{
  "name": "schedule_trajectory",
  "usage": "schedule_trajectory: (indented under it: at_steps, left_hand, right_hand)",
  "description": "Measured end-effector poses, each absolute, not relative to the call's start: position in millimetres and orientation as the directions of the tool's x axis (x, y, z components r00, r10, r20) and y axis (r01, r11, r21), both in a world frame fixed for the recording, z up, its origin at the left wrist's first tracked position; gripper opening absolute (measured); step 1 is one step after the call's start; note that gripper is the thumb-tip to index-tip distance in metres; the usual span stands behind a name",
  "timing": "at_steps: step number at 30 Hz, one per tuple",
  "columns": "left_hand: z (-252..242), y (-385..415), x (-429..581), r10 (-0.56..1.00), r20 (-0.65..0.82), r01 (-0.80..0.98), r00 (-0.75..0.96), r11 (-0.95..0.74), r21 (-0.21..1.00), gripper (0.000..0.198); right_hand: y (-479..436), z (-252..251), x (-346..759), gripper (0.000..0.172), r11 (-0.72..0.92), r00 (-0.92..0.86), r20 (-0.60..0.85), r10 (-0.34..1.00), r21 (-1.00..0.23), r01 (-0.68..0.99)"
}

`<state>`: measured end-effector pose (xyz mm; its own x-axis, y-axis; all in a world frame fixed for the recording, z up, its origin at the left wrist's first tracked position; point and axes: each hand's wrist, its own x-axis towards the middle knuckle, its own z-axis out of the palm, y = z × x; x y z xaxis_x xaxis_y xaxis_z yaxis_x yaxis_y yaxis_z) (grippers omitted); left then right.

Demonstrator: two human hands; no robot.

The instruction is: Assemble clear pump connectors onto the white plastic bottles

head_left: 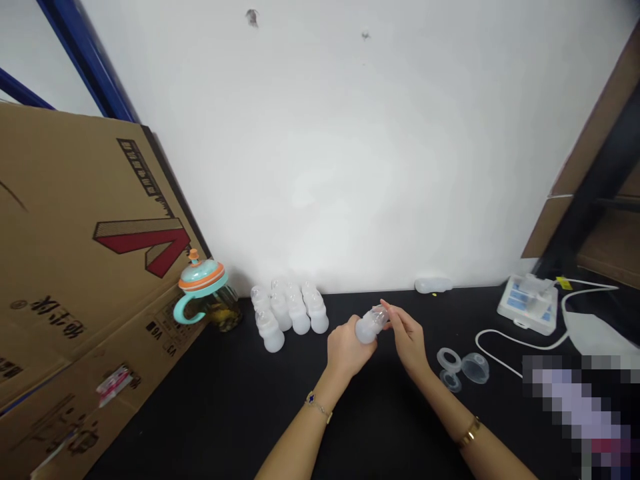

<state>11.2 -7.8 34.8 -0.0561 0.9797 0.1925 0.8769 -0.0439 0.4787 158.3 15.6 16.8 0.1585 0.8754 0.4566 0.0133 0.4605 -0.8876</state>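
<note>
My left hand (349,348) is wrapped round a small white bottle (367,329) with a clear cap, tilted up to the right. The fingertips of my right hand (406,333) press on the clear cap (380,316) at its top end. Left of my hands, several similar white bottles (272,333) stand upright in a group by the wall. To the right of my right forearm lie a translucent ring (449,360), a smaller clear disc-like part (451,381) and a clear dome cap (475,368).
A glass jug (223,311) with a turquoise and orange lid stands beside a large cardboard box (65,267) at the left. A white bottle (433,285) lies by the wall. At the right are a white power strip (529,303) and its cable (520,340) on the black table (225,413).
</note>
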Motion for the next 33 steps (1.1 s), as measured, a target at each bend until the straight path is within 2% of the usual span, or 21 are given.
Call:
schedule_trajectory:
  at_steps: [9, 15, 20, 23, 25, 28, 30, 33]
  left_hand:
    - [37.8, -9.2, 11.5, 0.982, 0.179, 0.884, -0.065, -0.027, 0.467, 0.024]
    - [33.3, -8.1, 9.0, 0.975, 0.215, 0.874, -0.056, -0.057, 0.482, 0.023]
    - [31.3, -8.2, 11.8, 0.980, 0.193, 0.830, -0.053, -0.064, 0.553, 0.030]
    - [34.0, -10.2, 14.1, 0.981, 0.192, 0.814, -0.005, -0.107, 0.571, 0.036]
    - [35.0, -11.4, 14.4, 0.969, 0.236, 0.796, 0.078, -0.203, 0.570, 0.038]
    - [31.9, -11.0, 12.5, 0.893, 0.418, 0.731, 0.169, -0.398, 0.554, 0.042]
    - [27.9, -9.4, 10.3, 0.820, 0.547, 0.685, 0.167, -0.495, 0.534, 0.047]
    - [23.9, -6.7, 7.8, 0.756, 0.639, 0.676, 0.141, -0.546, 0.496, 0.040]
  right_hand:
    - [10.7, 17.6, 153.1, 0.039, 0.448, 0.162, 0.438, 0.884, -0.894, -0.030]
    - [10.0, 11.1, 151.7, 0.037, 0.449, 0.091, 0.443, 0.892, -0.892, -0.054]
    - [7.0, 16.6, 152.9, 0.043, 0.523, 0.024, 0.528, 0.849, -0.846, 0.102]
    - [7.6, 21.5, 158.2, 0.039, 0.593, 0.044, 0.618, 0.785, -0.770, 0.234]
    - [9.2, 22.0, 162.3, 0.038, 0.632, 0.054, 0.679, 0.732, -0.706, 0.319]
    - [10.7, 20.2, 165.5, 0.036, 0.677, 0.022, 0.759, 0.650, -0.593, 0.436]
    - [9.9, 19.7, 165.2, 0.035, 0.698, -0.033, 0.796, 0.604, -0.508, 0.505]
    - [6.5, 21.1, 162.4, 0.035, 0.727, -0.133, 0.823, 0.552, -0.397, 0.560]
